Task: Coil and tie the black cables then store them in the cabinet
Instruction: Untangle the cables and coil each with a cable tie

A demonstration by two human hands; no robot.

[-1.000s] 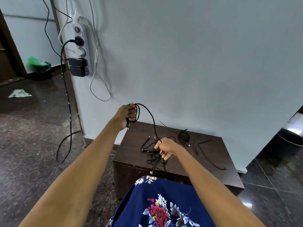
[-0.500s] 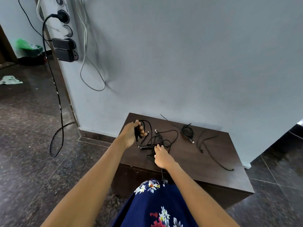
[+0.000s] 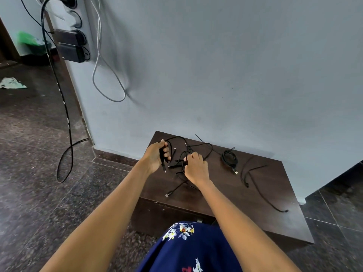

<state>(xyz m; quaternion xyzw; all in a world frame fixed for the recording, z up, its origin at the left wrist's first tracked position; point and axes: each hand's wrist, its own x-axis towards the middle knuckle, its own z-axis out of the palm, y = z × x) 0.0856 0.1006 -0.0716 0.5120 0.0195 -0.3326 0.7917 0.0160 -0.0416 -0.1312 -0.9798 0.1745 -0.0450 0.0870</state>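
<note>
Gripping a gathered end of black cable, the left hand (image 3: 157,157) has its fingers curled round several strands, a plug dangling just below the palm. From that fist the cable arcs up and rightward across the back of the dark wooden cabinet (image 3: 271,218) top into the tangled cables (image 3: 181,154) lying between the two hands. The right hand (image 3: 196,167) sits just right of that knot, fingers bent into it and seemingly pinching a strand, though the knuckles hide the contact. The slack to be wound next runs left to right, so the right hand is nearer the loose length and the left serves as the anchor. Further right lies an already bundled coil (image 3: 229,160), apart from the hands, and beyond it a loose cable (image 3: 255,179) trails toward the cabinet's front right corner, well out of reach for now.
</note>
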